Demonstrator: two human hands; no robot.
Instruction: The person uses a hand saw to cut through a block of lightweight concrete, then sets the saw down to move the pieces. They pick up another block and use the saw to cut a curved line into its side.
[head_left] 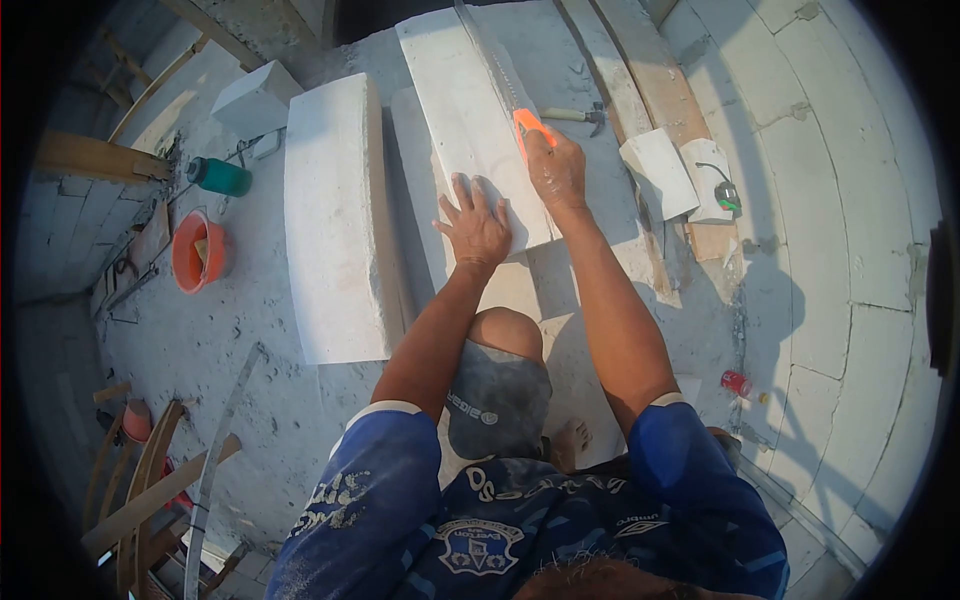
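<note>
My right hand (558, 172) is wrapped round the orange handle of a hand saw (533, 130), whose blade points away from me along the right part of a long white block (470, 120). Pressed flat on the near end of that block, my left hand (476, 228) has its fingers spread and holds nothing. My knee is just below the block's near edge. A second long white block (335, 215) lies to the left, apart from my hands. Beyond the saw handle, to its right, lies a hammer (575, 115).
An orange bucket (187, 255), a green bottle (218, 177) and a small white block (255, 100) are at the left. Block offcuts (660, 172) and a tape measure (727, 195) lie right, beside a block wall (840, 200). Wood strips (150, 500) and a metal bar (222, 430) lie lower left.
</note>
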